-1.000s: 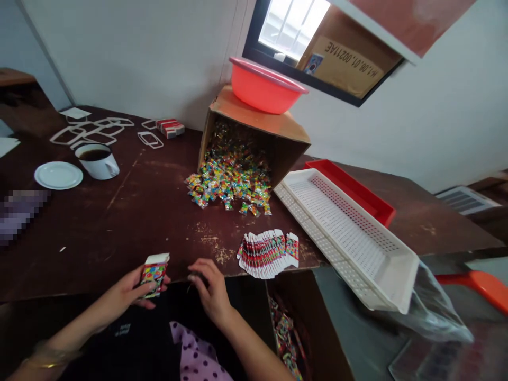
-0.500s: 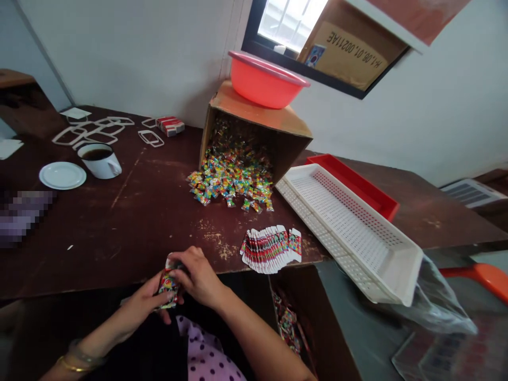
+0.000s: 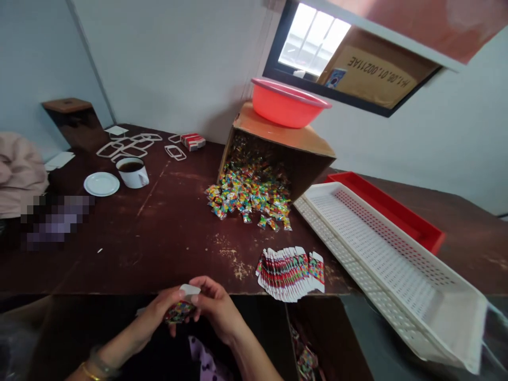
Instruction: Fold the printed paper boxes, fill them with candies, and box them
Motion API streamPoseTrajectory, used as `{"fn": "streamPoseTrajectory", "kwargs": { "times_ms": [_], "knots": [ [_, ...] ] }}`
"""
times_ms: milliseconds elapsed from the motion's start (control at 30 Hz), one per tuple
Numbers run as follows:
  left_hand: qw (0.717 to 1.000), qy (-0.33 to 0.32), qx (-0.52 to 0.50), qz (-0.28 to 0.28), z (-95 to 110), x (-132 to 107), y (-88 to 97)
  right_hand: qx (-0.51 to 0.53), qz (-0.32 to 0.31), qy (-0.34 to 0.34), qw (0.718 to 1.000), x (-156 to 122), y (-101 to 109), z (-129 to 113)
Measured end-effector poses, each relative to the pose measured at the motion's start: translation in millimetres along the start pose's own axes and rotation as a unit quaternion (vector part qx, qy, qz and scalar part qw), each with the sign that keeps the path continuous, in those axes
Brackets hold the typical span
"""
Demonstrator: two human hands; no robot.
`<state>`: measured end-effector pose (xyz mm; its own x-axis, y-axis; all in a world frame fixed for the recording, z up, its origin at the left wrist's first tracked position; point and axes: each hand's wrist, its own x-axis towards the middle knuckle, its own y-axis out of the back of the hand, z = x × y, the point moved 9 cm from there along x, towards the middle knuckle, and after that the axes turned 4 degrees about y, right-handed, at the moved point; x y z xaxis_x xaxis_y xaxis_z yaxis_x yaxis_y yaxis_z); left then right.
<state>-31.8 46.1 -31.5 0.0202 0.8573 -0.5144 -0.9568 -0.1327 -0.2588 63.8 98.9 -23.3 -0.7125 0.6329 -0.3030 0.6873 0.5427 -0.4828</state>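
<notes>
Small printed carton (image 3: 182,307) pinched between both hands, at near table (image 3: 159,238) edge. Left hand (image 3: 159,315) grips its lower side, right hand (image 3: 216,309) its white top flap. Fanned stack of flat cartons (image 3: 291,267) to right; spilled candies (image 3: 248,198) beyond.

R hand (image 3: 216,307) joined L hand (image 3: 161,312) on small carton (image 3: 182,306), now folding its flap.

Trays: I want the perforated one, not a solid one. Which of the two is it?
The white tray, the nearer of the two, with rows of small holes in its floor. The red tray behind it is partly hidden; no holes show on it.
</notes>
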Motion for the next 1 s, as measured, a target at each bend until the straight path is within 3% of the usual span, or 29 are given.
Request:
{"fn": "streamPoseTrajectory", "kwargs": {
  "times_ms": [100,200,333,433,500,600,700,767,833,933,1000],
  "knots": [
    [0.996,-0.013,0.055,0.068,1,-2,16.4,-0.015,-0.030,-0.015,0.999,5,-5,-4],
    [0.984,-0.043,0.132,0.108,14,-9,28.2,-0.150,-0.047,0.051,0.986,8,-9,-20],
    [0.983,-0.061,0.155,0.081,28,-8,26.5,-0.374,-0.090,0.241,0.891,-3,-33,-49],
    [0.992,-0.063,0.080,0.074,28,-3,25.9,-0.421,-0.103,0.294,0.852,-10,-46,-58],
    [0.995,-0.065,0.023,0.065,25,-1,25.6,-0.413,-0.073,0.283,0.863,-5,-45,-63],
    [0.997,-0.058,-0.031,0.047,19,-2,29.4,-0.337,-0.028,0.229,0.913,9,-34,-67],
    [0.998,-0.043,-0.007,0.051,17,-6,40.6,-0.256,-0.052,0.185,0.947,18,-31,-67],
    [0.998,-0.035,0.041,0.034,18,-9,41.2,-0.261,-0.067,0.189,0.944,17,-30,-69],
    [0.999,-0.013,0.041,0.012,14,-11,36.6,-0.333,-0.075,0.237,0.909,10,-31,-74],
    [0.997,0.052,-0.049,0.010,0,-15,25.0,-0.468,-0.092,0.318,0.819,-4,-40,-73],
    [0.993,0.082,-0.082,0.008,-9,-17,11.9,-0.504,-0.079,0.327,0.796,-10,-40,-66]
  ]
}}
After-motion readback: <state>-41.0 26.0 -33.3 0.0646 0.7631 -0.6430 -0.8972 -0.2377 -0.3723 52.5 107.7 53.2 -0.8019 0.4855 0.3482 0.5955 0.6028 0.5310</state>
